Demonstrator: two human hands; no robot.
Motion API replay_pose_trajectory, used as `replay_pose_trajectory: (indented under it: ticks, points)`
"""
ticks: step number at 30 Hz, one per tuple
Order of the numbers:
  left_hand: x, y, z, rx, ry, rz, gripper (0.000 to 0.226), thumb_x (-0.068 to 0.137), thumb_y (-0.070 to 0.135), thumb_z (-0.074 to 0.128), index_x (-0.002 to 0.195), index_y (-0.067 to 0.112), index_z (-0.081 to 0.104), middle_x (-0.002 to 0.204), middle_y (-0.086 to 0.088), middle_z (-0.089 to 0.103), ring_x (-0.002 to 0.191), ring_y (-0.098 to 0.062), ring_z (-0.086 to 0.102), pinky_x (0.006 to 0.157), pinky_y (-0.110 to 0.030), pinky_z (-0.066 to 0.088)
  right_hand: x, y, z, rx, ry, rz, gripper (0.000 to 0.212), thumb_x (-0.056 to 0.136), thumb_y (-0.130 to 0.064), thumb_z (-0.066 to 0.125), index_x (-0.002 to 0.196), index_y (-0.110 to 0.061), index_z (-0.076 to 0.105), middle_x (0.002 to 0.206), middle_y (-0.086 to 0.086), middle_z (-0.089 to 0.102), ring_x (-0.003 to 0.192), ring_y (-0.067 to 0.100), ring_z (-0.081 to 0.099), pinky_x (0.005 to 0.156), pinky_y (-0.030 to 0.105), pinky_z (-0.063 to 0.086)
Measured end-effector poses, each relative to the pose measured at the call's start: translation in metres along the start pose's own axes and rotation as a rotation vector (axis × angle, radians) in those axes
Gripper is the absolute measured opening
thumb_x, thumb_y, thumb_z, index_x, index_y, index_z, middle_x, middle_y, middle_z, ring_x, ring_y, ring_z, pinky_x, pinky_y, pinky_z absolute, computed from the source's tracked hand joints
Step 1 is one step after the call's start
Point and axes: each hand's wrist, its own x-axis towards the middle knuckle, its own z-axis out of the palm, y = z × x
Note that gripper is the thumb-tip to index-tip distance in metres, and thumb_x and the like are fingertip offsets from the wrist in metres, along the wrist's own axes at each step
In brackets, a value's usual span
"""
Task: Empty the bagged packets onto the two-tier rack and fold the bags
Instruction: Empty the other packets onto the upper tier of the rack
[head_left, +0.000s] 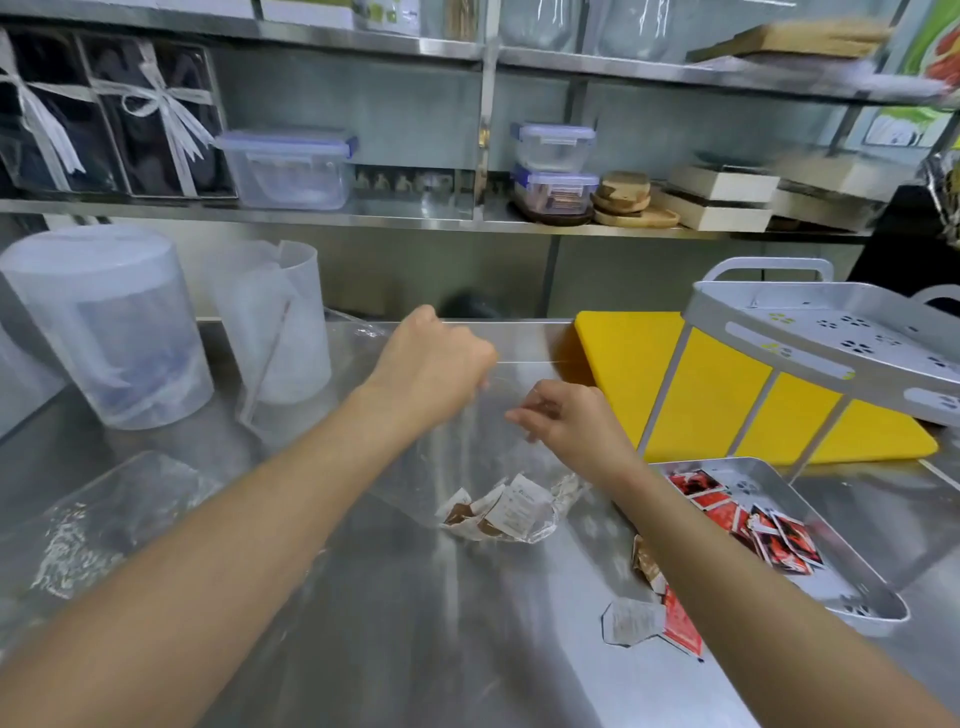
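Both hands hold a clear plastic bag (488, 457) above the steel table. My left hand (431, 364) grips its upper edge in a fist and my right hand (566, 415) pinches the edge beside it. Several white and brown packets (506, 514) hang in the bag's bottom, just above the table. The grey two-tier rack (810, 332) stands to the right. Its lower tray (852, 540) holds several red packets (753, 525). A few packets (660, 618) lie on the table by the tray's near corner, partly behind my right forearm.
Another clear bag (104, 525) lies crumpled at the left. Two translucent plastic jugs (109, 332) stand at the back left. A yellow cutting board (727, 395) lies under the rack. Wall shelves above the table carry containers and wooden boards.
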Motion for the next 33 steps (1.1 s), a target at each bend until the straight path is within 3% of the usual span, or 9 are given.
replay_pose_trajectory:
  ticks: [7,9,12,15,18,23,25,28,33]
  points:
    - [0.011,-0.023,-0.009,-0.122,0.152,-0.055,0.016,0.091,0.028,0.051,0.085,0.018,0.062,0.092,-0.007,0.072,0.083,-0.032,0.063,0.069,-0.029,0.025,-0.020,0.037,-0.034,0.065,-0.147,0.213,0.006,0.079,-0.020,0.071,0.074,-0.016,0.069,0.081,0.012,0.070,0.074,0.020,0.060,0.070,0.034,0.047]
    - [0.011,-0.025,-0.013,-0.122,0.173,-0.054,0.016,0.091,0.026,0.050,0.087,0.018,0.064,0.093,-0.005,0.072,0.084,-0.030,0.062,0.070,-0.028,0.024,-0.027,0.040,-0.037,0.116,-0.050,0.211,0.006,0.082,-0.017,0.067,0.083,-0.017,0.073,0.081,0.002,0.071,0.078,0.016,0.063,0.073,0.027,0.048]
    - [0.011,-0.028,-0.016,-0.158,0.279,-0.088,0.022,0.092,0.020,0.045,0.091,0.015,0.066,0.090,-0.005,0.070,0.083,-0.029,0.060,0.078,-0.030,0.023,-0.030,0.037,-0.040,0.079,0.273,0.152,0.014,0.086,-0.018,0.061,0.091,-0.011,0.072,0.083,-0.003,0.068,0.078,0.014,0.060,0.066,0.019,0.042]
    - [0.010,-0.024,-0.014,-0.118,0.268,0.002,0.020,0.092,0.018,0.047,0.090,0.013,0.067,0.087,-0.005,0.070,0.080,-0.029,0.061,0.081,-0.033,0.028,-0.031,0.034,-0.042,-0.121,0.217,0.091,0.016,0.088,-0.019,0.060,0.088,-0.008,0.072,0.084,0.008,0.073,0.074,0.023,0.060,0.064,0.027,0.037]
    - [0.009,-0.026,-0.010,-0.144,0.273,0.014,0.023,0.092,0.020,0.047,0.089,0.009,0.067,0.084,-0.009,0.070,0.075,-0.031,0.061,0.076,-0.035,0.033,-0.037,0.035,-0.044,-0.073,0.344,0.066,0.016,0.088,-0.016,0.058,0.087,-0.006,0.071,0.085,0.012,0.073,0.074,0.027,0.061,0.064,0.032,0.043]
    - [0.011,-0.027,-0.003,-0.183,0.247,-0.063,0.024,0.094,0.018,0.044,0.091,0.009,0.066,0.084,-0.010,0.069,0.076,-0.034,0.061,0.078,-0.037,0.033,-0.038,0.033,-0.043,0.068,0.435,0.116,0.010,0.086,-0.017,0.061,0.080,-0.015,0.068,0.072,-0.002,0.065,0.068,0.018,0.057,0.058,0.017,0.040]
    - [0.014,-0.026,-0.005,-0.158,0.156,-0.072,0.021,0.092,0.014,0.043,0.093,0.013,0.064,0.092,-0.009,0.070,0.081,-0.033,0.062,0.076,-0.034,0.032,-0.038,0.030,-0.042,0.084,0.447,0.107,0.009,0.085,-0.016,0.062,0.080,-0.015,0.068,0.071,-0.004,0.064,0.068,0.016,0.059,0.058,0.010,0.039]
    - [0.016,-0.024,-0.011,-0.203,0.173,-0.080,0.019,0.088,0.010,0.045,0.098,0.018,0.060,0.097,-0.006,0.071,0.084,-0.032,0.061,0.076,-0.034,0.033,-0.041,0.027,-0.045,0.145,0.486,0.075,0.007,0.084,-0.013,0.063,0.080,-0.016,0.069,0.069,-0.004,0.064,0.067,0.015,0.060,0.061,0.016,0.042]
    - [0.021,0.006,-0.024,-0.280,0.189,0.100,0.043,0.082,0.048,0.054,0.120,0.028,0.049,0.105,0.004,0.067,0.101,-0.021,0.057,0.091,-0.037,0.032,-0.031,0.005,-0.059,0.318,0.523,0.046,0.025,0.082,-0.009,0.064,0.066,-0.028,0.062,0.061,-0.010,0.062,0.060,0.012,0.057,0.062,0.027,0.047]
